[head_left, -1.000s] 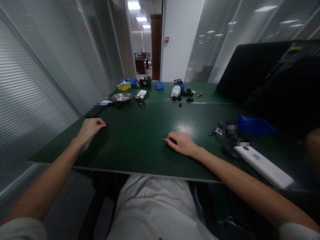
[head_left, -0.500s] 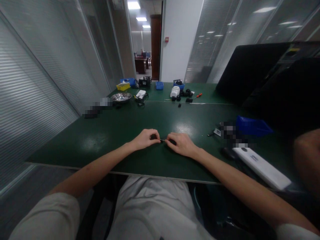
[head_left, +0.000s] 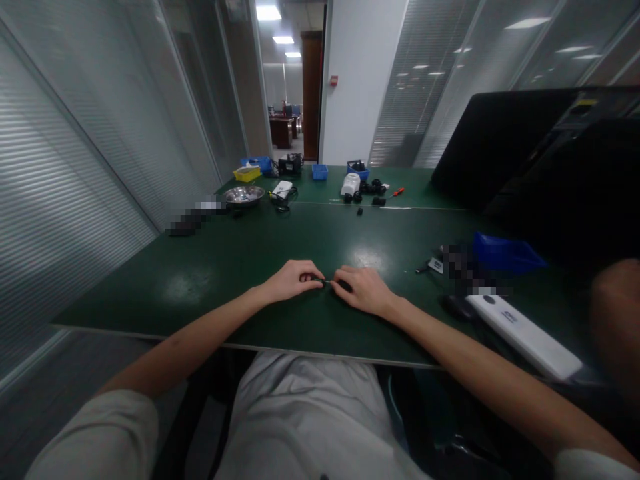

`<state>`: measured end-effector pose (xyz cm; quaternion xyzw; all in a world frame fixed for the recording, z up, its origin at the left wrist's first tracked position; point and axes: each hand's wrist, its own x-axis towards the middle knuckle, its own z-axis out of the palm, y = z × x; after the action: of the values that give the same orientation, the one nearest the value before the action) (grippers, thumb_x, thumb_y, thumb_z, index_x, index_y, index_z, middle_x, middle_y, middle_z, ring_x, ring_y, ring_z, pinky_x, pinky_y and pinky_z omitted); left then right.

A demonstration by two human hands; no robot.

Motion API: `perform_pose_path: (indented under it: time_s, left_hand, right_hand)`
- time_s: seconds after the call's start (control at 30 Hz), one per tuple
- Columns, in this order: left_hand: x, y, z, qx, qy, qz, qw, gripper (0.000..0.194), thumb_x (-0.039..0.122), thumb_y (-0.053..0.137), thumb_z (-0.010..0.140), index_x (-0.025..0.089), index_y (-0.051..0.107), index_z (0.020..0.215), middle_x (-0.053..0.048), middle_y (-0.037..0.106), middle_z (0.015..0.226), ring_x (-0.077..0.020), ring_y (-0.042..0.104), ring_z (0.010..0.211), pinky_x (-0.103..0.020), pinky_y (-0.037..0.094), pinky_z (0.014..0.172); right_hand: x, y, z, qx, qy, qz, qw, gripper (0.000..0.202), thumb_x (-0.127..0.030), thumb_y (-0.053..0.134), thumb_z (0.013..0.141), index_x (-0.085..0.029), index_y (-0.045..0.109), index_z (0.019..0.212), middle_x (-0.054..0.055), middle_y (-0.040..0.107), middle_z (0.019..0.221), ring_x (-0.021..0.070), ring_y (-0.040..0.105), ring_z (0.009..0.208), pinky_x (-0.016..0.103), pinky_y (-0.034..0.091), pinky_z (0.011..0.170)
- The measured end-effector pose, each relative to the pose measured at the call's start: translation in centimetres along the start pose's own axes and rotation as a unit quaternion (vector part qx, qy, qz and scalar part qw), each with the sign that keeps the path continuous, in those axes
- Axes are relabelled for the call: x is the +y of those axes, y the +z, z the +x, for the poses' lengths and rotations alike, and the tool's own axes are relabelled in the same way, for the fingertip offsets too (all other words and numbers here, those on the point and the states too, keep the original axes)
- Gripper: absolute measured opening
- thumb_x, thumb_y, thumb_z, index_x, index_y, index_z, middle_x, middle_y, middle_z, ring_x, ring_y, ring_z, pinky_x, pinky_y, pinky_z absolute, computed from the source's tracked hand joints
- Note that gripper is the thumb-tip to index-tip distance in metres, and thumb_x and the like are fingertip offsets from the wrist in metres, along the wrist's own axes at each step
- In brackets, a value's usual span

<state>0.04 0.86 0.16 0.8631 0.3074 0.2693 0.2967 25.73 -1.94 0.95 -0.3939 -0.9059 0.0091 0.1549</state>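
Note:
My left hand (head_left: 294, 281) is closed in a pinch over the green table (head_left: 250, 247), thumb and forefinger on a small dark piece (head_left: 323, 283). Facing it, only a small gap away, my right hand (head_left: 365, 289) lies low near the surface with its thumb and fingers closed. A thin, pale, shiny bit (head_left: 329, 281) bridges the gap between both sets of fingertips. Under my right fingers a black part (head_left: 345, 285) partly shows. Its kind is too small and too covered to tell.
At right lie a white power bank-like case (head_left: 525, 337), a blue tray (head_left: 507, 253) and another person's arm (head_left: 617, 320). Farther back stand a metal bowl (head_left: 243, 195), an orange-handled screwdriver (head_left: 398, 191), a blue basket (head_left: 319, 172) and several black parts (head_left: 374, 187).
My left fingertips have shifted slightly right, closer to the right hand, with the forefinger stretched further over the dark piece. My right hand has stayed nearly still.

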Motion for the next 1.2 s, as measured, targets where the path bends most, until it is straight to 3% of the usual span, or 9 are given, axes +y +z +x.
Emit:
perform_pose_path:
  time_s: [0.23,0.47,0.8,1.07,1.2]
  left_hand:
    - [0.24,0.1,0.04,0.013,0.006,-0.008,1.0,0.022,0.037,0.073,0.093,0.02,0.081,0.105,-0.009,0.071,0.097,-0.0182,0.063,0.08,-0.03,0.047,0.073]
    - [0.0,0.3,0.01,0.041,0.03,-0.036,0.998,0.021,0.033,0.073,0.094,0.019,0.082,0.108,-0.009,0.075,0.105,-0.0205,0.07,0.097,-0.03,0.051,0.09]
    - [-0.36,0.72,-0.09,0.031,0.077,0.045,0.996,0.021,0.029,0.069,0.097,0.018,0.082,0.11,-0.008,0.074,0.103,-0.0188,0.07,0.096,-0.028,0.051,0.09]
    - [0.09,0.65,0.01,0.057,0.054,0.003,0.997,0.023,0.032,0.069,0.097,0.017,0.081,0.11,-0.009,0.075,0.107,-0.0199,0.071,0.098,-0.03,0.053,0.091]
    - [-0.3,0.55,0.05,0.044,0.072,0.039,0.996,0.025,0.032,0.065,0.099,0.017,0.08,0.114,-0.009,0.074,0.109,-0.0199,0.07,0.1,-0.031,0.052,0.093]
  right_hand:
    - [-0.07,0.19,-0.05,0.004,-0.005,0.006,1.0,0.027,-0.04,0.047,0.106,-0.022,0.067,0.101,0.004,0.07,0.092,0.0156,0.06,0.072,0.03,0.03,0.064]
    - [0.21,0.44,-0.06,0.009,0.0,0.047,0.999,0.03,-0.04,0.042,0.108,-0.021,0.066,0.104,0.005,0.071,0.096,0.0157,0.063,0.079,0.028,0.035,0.068]
    - [-0.4,0.23,0.01,-0.018,-0.015,-0.043,0.999,0.033,-0.041,0.039,0.108,-0.021,0.065,0.103,0.005,0.07,0.096,0.0149,0.059,0.071,0.03,0.026,0.061]
    - [-0.22,0.45,0.16,0.005,0.003,0.032,0.999,0.032,-0.04,0.038,0.109,-0.021,0.064,0.105,0.004,0.07,0.097,0.0152,0.062,0.078,0.028,0.032,0.067]
    - [-0.34,0.38,0.2,-0.008,0.004,0.016,1.0,0.033,-0.041,0.04,0.109,-0.02,0.065,0.104,0.005,0.07,0.096,0.0152,0.061,0.076,0.028,0.031,0.066]
